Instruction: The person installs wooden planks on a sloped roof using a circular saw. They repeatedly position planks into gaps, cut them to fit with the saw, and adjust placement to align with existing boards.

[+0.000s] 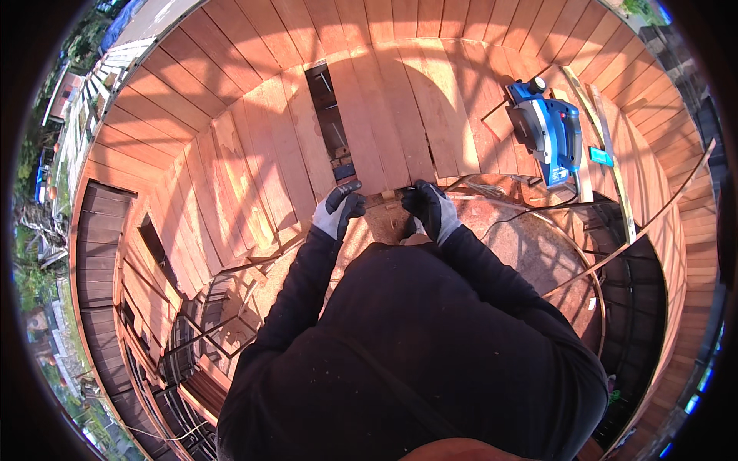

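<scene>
Both my hands wear grey gloves with black fingers and are at the near ends of the reddish wooden planks (380, 115) in front of me. My left hand (337, 210) has its fingers curled inward, at the near end of a long dark gap (327, 111) between planks. Whatever it may grip is too small to make out. My right hand (432, 211) is bent closed at the planks' front edge, its fingertips partly hidden in shadow. A short block of wood (388, 194) shows under the edge between my hands.
At the right, a blue electric planer (550, 131) rests on the planks, its black cord (530, 209) trailing nearer. Beside it lie a turquoise box (600, 157) and long thin wooden strips (607, 146). Open framing (630, 307) shows at the right, with more dark openings (157, 246) at the left.
</scene>
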A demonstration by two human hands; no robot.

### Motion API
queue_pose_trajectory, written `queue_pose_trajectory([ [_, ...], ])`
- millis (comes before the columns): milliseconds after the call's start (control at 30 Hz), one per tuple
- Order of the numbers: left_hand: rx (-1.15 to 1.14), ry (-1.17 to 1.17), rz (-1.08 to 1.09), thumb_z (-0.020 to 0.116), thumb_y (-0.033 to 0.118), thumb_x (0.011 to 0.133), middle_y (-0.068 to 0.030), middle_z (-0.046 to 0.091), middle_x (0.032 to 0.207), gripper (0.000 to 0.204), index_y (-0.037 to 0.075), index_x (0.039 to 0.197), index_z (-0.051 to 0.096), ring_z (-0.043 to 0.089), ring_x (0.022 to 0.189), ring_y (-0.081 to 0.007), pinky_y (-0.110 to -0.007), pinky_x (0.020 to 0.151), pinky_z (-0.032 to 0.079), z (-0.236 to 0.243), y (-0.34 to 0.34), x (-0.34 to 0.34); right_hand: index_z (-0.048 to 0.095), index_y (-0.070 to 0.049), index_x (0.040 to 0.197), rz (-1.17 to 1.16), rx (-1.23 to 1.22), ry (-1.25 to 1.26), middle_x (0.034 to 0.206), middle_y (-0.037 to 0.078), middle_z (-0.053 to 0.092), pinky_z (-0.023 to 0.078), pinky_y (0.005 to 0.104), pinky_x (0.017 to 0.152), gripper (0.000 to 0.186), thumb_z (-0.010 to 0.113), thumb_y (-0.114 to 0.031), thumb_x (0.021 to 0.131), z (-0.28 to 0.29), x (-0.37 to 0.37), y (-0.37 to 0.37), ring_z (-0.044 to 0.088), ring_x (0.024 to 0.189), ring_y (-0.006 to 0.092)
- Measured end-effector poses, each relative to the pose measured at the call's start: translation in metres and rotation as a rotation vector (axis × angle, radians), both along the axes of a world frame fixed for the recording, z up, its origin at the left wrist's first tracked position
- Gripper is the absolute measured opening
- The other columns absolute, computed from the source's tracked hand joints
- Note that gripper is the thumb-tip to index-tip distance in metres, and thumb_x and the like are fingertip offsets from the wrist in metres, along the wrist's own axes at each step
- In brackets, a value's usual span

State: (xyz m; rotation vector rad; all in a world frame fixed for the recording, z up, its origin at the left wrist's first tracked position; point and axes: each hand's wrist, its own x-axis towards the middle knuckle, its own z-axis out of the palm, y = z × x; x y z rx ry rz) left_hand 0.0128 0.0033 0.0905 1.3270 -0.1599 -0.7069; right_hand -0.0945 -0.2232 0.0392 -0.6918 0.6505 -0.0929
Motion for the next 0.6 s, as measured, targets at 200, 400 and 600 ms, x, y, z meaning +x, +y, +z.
queue_pose_trajectory([
  [200, 0.094, -0.261, 0.151, 0.061, 0.011, 0.097, -0.0061, 0.066, 0.103, 0.029, 0.003, 0.125, 0.061, 0.064, 0.088, -0.0124, -0.026, 0.079, 0.053, 0.011, -0.031, 0.039, 0.049, 0.002, 0.129, 0.387, -0.576, -0.235, 0.112, 0.017, 0.065, 0.055, 0.0387, 0.091, 0.042, 0.061, -0.018, 0.094, -0.009, -0.023, -0.033, 0.067, 0.098, 0.0258],
  [400, 0.241, -0.373, 0.305, 0.065, 0.012, 0.094, -0.0079, 0.066, 0.115, 0.032, 0.003, 0.125, 0.061, 0.063, 0.104, -0.015, -0.028, 0.09, 0.051, -0.021, -0.048, 0.082, 0.043, 0.002, 0.133, 0.437, -0.799, -0.261, 0.114, 0.014, 0.065, 0.056, 0.0326, 0.087, 0.072, 0.082, -0.017, 0.076, -0.01, -0.028, -0.066, 0.067, 0.103, 0.0215],
  [600, 0.511, -0.629, 0.336, 0.071, 0.021, 0.09, -0.0119, 0.064, 0.118, 0.042, 0.004, 0.127, 0.06, 0.064, 0.107, -0.0203, -0.032, 0.094, 0.051, -0.032, -0.062, 0.102, 0.05, 0.002, 0.124, 0.581, -1.177, -0.368, 0.11, 0.014, 0.067, 0.057, 0.0334, 0.088, 0.057, 0.078, -0.018, 0.079, 0.038, -0.025, -0.082, 0.068, 0.104, 0.0228],
])
